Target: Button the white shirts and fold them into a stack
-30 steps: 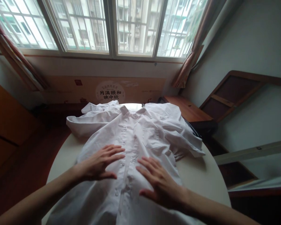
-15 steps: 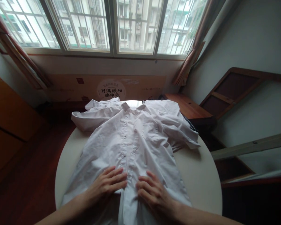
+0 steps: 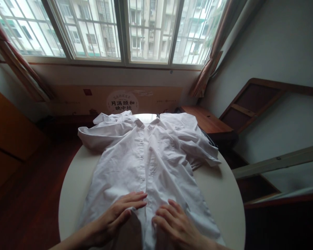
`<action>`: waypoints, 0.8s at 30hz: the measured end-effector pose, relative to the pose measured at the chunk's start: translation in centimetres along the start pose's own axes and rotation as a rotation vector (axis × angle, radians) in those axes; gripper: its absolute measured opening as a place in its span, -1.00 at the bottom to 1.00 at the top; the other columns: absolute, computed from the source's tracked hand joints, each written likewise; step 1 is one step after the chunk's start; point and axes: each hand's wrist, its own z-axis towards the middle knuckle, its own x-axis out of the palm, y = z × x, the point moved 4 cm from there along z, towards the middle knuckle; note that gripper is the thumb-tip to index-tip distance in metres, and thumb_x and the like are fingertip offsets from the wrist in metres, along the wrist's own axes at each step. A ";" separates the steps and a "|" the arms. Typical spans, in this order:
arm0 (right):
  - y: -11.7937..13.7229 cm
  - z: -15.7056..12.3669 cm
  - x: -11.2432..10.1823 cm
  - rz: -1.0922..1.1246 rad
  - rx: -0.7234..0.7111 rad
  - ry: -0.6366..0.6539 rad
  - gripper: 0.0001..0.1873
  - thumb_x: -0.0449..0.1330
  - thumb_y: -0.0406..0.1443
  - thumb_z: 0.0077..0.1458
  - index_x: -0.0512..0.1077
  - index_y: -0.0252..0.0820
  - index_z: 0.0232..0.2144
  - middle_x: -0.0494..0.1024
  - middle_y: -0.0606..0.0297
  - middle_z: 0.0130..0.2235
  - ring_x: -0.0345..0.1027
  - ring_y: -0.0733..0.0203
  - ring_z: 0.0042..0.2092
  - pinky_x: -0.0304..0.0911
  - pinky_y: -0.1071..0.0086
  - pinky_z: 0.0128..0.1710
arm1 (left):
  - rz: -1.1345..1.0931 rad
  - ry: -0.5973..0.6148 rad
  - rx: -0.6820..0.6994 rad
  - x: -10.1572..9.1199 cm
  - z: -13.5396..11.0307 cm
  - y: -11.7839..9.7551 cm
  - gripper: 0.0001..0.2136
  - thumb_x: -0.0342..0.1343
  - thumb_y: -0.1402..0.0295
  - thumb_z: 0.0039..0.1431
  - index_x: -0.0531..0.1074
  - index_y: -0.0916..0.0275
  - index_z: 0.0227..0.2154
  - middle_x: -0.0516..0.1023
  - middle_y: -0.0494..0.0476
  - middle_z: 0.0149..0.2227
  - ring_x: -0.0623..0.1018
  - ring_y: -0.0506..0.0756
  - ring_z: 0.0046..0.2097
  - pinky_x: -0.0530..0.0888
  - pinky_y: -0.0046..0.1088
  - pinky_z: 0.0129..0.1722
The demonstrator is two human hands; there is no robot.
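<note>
A white button-up shirt lies spread front side up, its collar at the far end and its sleeves out to both sides. Near the hem, my left hand is on the left front panel with fingers stretched forward. A fold of the shirt's edge shows between its thumb and fingers, and the cloth below hangs in shadow. Beside it, across the button line, my right hand rests on the right panel, fingers apart and slightly bent. Its thumb is hidden. The front edges lie close together along the middle.
The shirt lies on a round pale table. Dark striped cloth shows beneath the right sleeve. A wooden cabinet stands behind on the right, near a wooden frame. Beyond the table are a printed panel and a barred window.
My left hand has shifted slightly right and turned, its thumb now showing with cloth against it. The left panel's edge has moved toward the middle. My right hand sits slightly lower in view.
</note>
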 end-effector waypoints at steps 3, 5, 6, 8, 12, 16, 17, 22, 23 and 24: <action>-0.3 0.2 1.6 0.005 0.085 -0.086 -0.89 0.05 -0.35 0.14 0.37 -0.16 -0.29 0.46 0.24 -0.28 0.27 0.15 -0.18 0.01 0.09 0.13 | -0.236 -0.139 -0.102 -0.6 0.0 1.4 -0.54 -0.24 0.09 0.31 0.37 0.12 0.11 0.29 0.10 0.22 0.22 0.23 0.26 0.03 -0.07 0.29; -0.7 0.3 1.2 0.110 0.115 -0.088 -0.86 0.03 -0.39 0.15 0.35 -0.16 -0.42 0.45 0.28 -0.36 0.27 0.20 -0.25 0.07 0.19 0.07 | -0.430 -0.235 -0.176 -1.5 0.0 2.4 -0.48 -0.25 0.02 0.29 0.39 0.19 0.09 0.34 0.14 0.19 0.24 0.26 0.25 0.04 -0.05 0.28; -0.9 0.3 0.7 0.182 0.136 -0.082 -0.85 0.04 -0.39 0.15 0.35 -0.16 -0.44 0.44 0.29 -0.38 0.27 0.21 -0.26 0.10 0.22 0.04 | -0.531 -0.281 -0.203 -2.0 0.0 2.8 -0.45 -0.27 -0.01 0.28 0.39 0.20 0.10 0.33 0.16 0.19 0.24 0.27 0.25 0.06 -0.03 0.27; -1.4 0.2 -0.4 0.325 0.197 -0.077 -0.89 0.08 -0.38 0.13 0.35 -0.15 -0.44 0.44 0.31 -0.40 0.29 0.21 -0.27 0.14 0.25 -0.01 | -0.698 -0.346 -0.205 -2.8 -0.1 3.0 -0.40 -0.31 -0.05 0.26 0.35 0.20 0.12 0.29 0.18 0.22 0.23 0.29 0.25 0.12 0.00 0.24; -1.9 -0.3 -1.4 0.416 0.308 -0.068 -0.92 0.05 -0.38 0.14 0.32 -0.15 -0.38 0.44 0.30 -0.34 0.28 0.20 -0.23 0.19 0.30 -0.12 | -0.576 -0.167 -0.086 -2.6 0.1 0.5 -0.43 -0.32 -0.01 0.29 0.37 0.20 0.11 0.25 0.20 0.24 0.18 0.27 0.28 0.05 -0.01 0.26; -1.7 -0.6 -0.1 0.199 0.221 0.017 -0.90 0.14 -0.31 0.09 0.33 -0.16 -0.28 0.43 0.24 -0.21 0.24 0.14 -0.14 0.13 0.22 -0.03 | -0.121 0.223 -0.012 0.3 0.4 -2.3 -0.56 -0.25 0.12 0.33 0.34 0.06 0.13 0.17 0.08 0.28 0.14 0.21 0.30 0.04 -0.08 0.28; -1.7 -0.6 0.4 0.144 0.191 0.039 -0.84 0.17 -0.29 0.07 0.34 -0.15 -0.25 0.43 0.24 -0.18 0.22 0.12 -0.11 0.09 0.20 0.00 | -0.015 0.276 0.007 0.8 0.6 -2.6 -0.57 -0.24 0.11 0.33 0.28 0.04 0.17 0.13 0.06 0.29 0.10 0.21 0.31 0.03 -0.09 0.28; -1.5 -0.2 -0.3 0.077 0.146 0.068 -0.90 0.06 -0.37 0.17 0.33 -0.17 -0.41 0.43 0.29 -0.31 0.21 0.22 -0.23 0.08 0.24 -0.03 | 0.335 0.325 0.184 1.6 1.5 -1.3 -0.42 -0.22 0.02 0.28 -0.02 0.09 0.30 -0.05 0.13 0.34 0.00 0.22 0.34 -0.04 -0.09 0.30; -1.3 -0.1 -1.1 0.120 0.153 0.078 -0.88 0.07 -0.37 0.16 0.31 -0.17 -0.43 0.42 0.30 -0.32 0.21 0.23 -0.24 0.10 0.27 -0.05 | 0.383 0.300 0.205 1.5 1.6 -0.7 -0.41 -0.24 0.00 0.28 -0.06 0.10 0.31 -0.07 0.13 0.34 -0.01 0.23 0.34 -0.05 -0.08 0.30; -1.2 0.1 -1.9 0.168 0.166 0.086 -0.90 0.08 -0.37 0.15 0.31 -0.18 -0.43 0.42 0.30 -0.31 0.22 0.23 -0.22 0.11 0.30 -0.07 | 0.435 0.277 0.219 1.4 1.7 -0.1 -0.39 -0.23 -0.01 0.27 -0.09 0.10 0.32 -0.07 0.13 0.34 -0.01 0.24 0.34 -0.06 -0.07 0.30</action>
